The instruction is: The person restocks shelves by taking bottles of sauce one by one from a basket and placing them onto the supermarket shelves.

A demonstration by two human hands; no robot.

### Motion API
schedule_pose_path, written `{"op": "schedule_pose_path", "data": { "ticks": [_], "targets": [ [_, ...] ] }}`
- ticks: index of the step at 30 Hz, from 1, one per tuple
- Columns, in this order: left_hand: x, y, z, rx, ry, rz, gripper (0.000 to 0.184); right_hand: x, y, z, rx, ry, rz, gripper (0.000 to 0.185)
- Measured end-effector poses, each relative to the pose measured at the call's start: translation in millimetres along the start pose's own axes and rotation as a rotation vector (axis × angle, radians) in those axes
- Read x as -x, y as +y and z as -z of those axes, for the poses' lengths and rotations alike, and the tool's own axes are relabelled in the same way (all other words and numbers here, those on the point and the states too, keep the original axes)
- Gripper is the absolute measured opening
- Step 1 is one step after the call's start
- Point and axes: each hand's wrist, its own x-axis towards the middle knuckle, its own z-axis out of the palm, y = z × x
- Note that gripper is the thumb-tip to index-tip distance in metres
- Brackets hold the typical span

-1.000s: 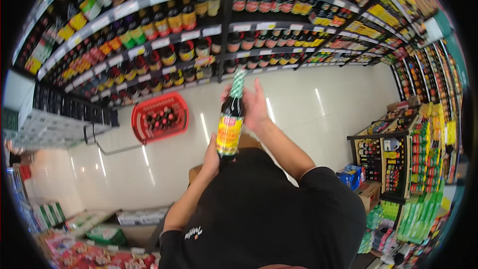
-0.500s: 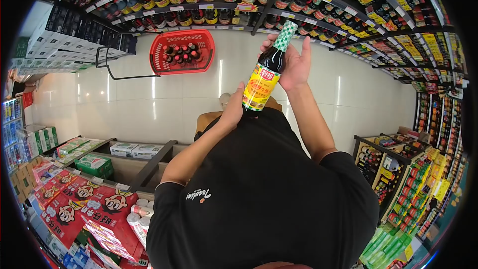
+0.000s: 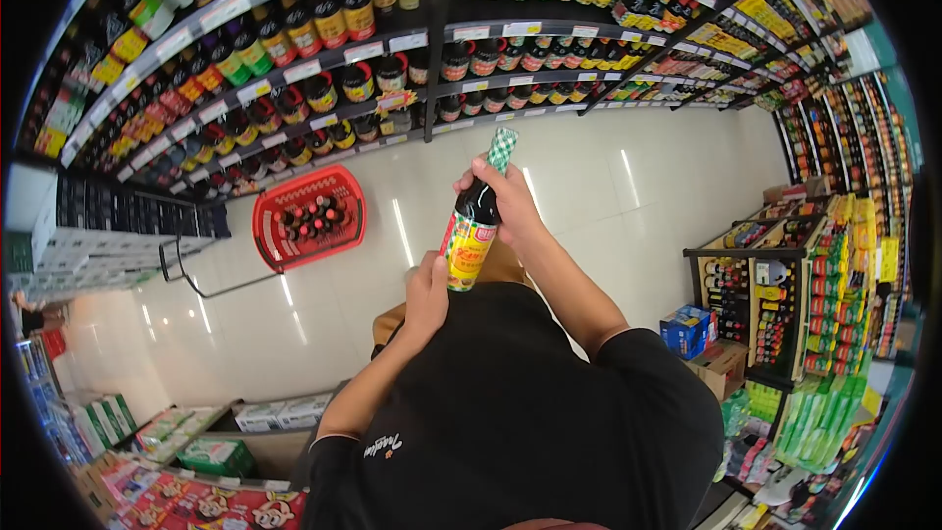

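A dark glass bottle (image 3: pixel 471 250) with a yellow and red label and a green-and-white checked neck wrap is held in front of my body, tilted with its top up and to the right. My right hand (image 3: pixel 507 198) is wrapped round its neck and shoulder, fingers closed. Low on the label's left side, my left hand (image 3: pixel 429 294) grips the bottle near its base. The far side of the bottle and some fingertips are hidden.
A red basket (image 3: pixel 361 221) holding several dark bottles is on the tiled floor at the left. Long shelves (image 3: pixel 294 74) of bottles curve across the top. At the right is a wooden rack (image 3: pixel 749 309); boxed goods (image 3: pixel 218 456) are at the lower left.
My right hand, open beside the neck before, has closed round it. The bottle shifted down and left in the view after the half-second-old frame, as the camera view tilted back toward the shelves.
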Motion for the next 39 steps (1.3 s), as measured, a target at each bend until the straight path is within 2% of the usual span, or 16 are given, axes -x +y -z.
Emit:
{"op": "schedule_pose_path", "data": {
  "ticks": [6, 8, 10, 13, 15, 21, 24, 25, 26, 27, 29, 30, 35, 37, 38, 39],
  "targets": [
    [-45.4, 15.1, -26.9, -0.071, -0.229, 0.031, 0.047, -16.6, -31.3, 48.2, -0.064, -0.007, 0.049, 0.017],
    [-69.3, 26.0, -45.6, -0.09, -0.301, -0.033, 0.045, -22.7, -51.2, 66.1, -0.053, -0.025, 0.066, 0.017],
    [-97.6, 33.6, -69.1, -0.086, -0.402, -0.022, 0.045, -34.4, -69.4, 92.1, -0.038, -0.084, 0.103, 0.017],
    [-148.2, 57.4, -123.3, -0.103, -0.458, -0.154, 0.052, -56.0, -104.0, 135.2, -0.017, -0.134, 0.142, 0.017],
    [-181.0, 73.3, -163.8, -0.131, -0.507, -0.147, 0.059, -72.0, -131.1, 166.2, 0.01, -0.16, 0.174, 0.017],
    [-267.1, 147.7, -288.9, -0.177, -0.508, -0.2, 0.063, -123.4, -222.1, 266.2, 0.493, -0.382, 0.322, 0.018],
    [-316.3, 143.6, -338.8, -0.249, -0.484, -0.42, 0.067, -146.5, -267.2, 305.0, 0.554, -0.438, 0.43, 0.028],
    [-330.2, 138.7, -354.8, -0.274, -0.479, -0.511, 0.069, -151.5, -283.6, 313.8, 0.565, -0.358, 0.565, 0.033],
    [-342.8, 135.3, -368.1, -0.286, -0.467, -0.426, 0.07, -156.7, -300.3, 319.0, 0.577, -0.277, 0.699, 0.038],
    [-358.6, 131.2, -382.4, -0.236, -0.43, -0.453, 0.07, -161.8, -312.1, 326.1, 0.586, -0.193, 0.83, 0.044],
    [-394.6, 122.8, -409.0, -0.142, -0.357, -0.507, 0.07, -165.8, -327.1, 357.5, 0.578, -0.074, 0.841, 0.05],
    [-409.8, 130.3, -421.0, -0.092, -0.317, -0.456, 0.068, -163.9, -332.4, 375.4, 0.575, -0.014, 0.845, 0.053],
    [-498.6, 129.9, -454.0, -0.033, -0.172, -0.431, 0.052, -121.0, -319.7, 462.8, 0.47, 0.252, 0.608, 0.035],
    [-544.8, 107.3, -459.7, -0.129, -0.016, -0.582, 0.063, -94.4, -307.4, 480.9, 0.479, 0.369, 0.502, 0.031],
    [-558.3, 108.5, -462.5, -0.133, 0.007, -0.502, 0.068, -82.0, -299.6, 487.3, 0.479, 0.401, 0.458, 0.03],
    [-574.8, 103.6, -462.5, -0.241, 0.069, -0.6, 0.072, -71.2, -291.1, 492.2, 0.479, 0.432, 0.417, 0.028]
  ]
}}
